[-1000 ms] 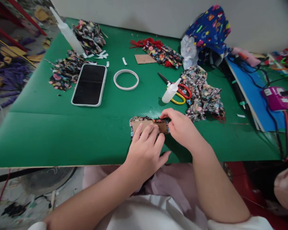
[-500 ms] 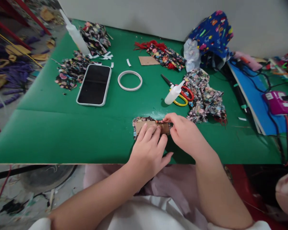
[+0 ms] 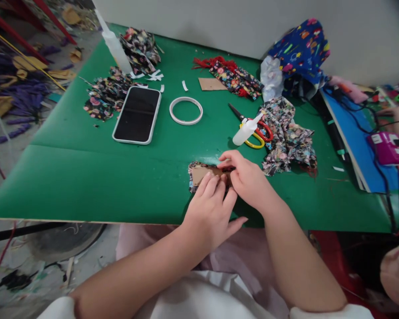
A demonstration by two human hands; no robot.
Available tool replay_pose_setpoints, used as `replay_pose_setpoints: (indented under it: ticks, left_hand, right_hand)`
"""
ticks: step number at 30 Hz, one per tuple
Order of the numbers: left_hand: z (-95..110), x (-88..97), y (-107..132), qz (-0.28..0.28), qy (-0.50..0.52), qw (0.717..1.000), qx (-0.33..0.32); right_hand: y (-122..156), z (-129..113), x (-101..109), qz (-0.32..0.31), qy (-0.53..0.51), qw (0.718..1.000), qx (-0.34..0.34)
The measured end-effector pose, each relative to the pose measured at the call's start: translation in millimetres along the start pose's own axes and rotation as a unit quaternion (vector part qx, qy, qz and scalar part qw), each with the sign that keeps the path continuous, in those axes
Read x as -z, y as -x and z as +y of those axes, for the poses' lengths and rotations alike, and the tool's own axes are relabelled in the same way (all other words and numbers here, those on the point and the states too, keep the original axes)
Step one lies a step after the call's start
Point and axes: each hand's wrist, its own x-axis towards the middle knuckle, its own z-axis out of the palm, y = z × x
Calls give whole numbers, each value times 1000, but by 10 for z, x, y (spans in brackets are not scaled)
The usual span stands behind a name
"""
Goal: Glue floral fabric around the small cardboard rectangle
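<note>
A small brown card lies on a scrap of floral cloth near the front edge of the green table. My left hand rests flat on the card, fingers stretched out and pressing down. My right hand is curled at the card's right end, thumb and fingers pinching the cloth edge folded over the card. A small white glue bottle lies just behind, across red and yellow scissors.
A phone lies screen up at the left, beside a white tape ring. Floral scraps and a tall glue bottle sit at the back left, crumpled cloth at the right. Another person's hand shows at the far right.
My right hand's fingers have slid a little left along the card's top edge. My left hand stays pressed on the card. The view has shifted slightly.
</note>
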Motion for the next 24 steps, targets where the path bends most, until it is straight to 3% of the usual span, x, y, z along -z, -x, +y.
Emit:
replay_pose_setpoints:
  ticks: [12, 16, 20, 24]
  left_hand:
    - [-32, 22, -30, 11, 21, 1000, -15]
    - [-383, 174, -106, -9, 39, 998, -50]
    - [-867, 389, -203, 17, -11, 1000, -10]
    - [-1072, 480, -273, -13, -22, 999, -29]
  right_hand:
    - [81, 22, 11, -33, 18, 999, 19]
    - [85, 23, 7, -30, 38, 998, 35]
    - [87, -2, 5, -24, 73, 996, 52]
    - [86, -21, -4, -29, 127, 990, 57]
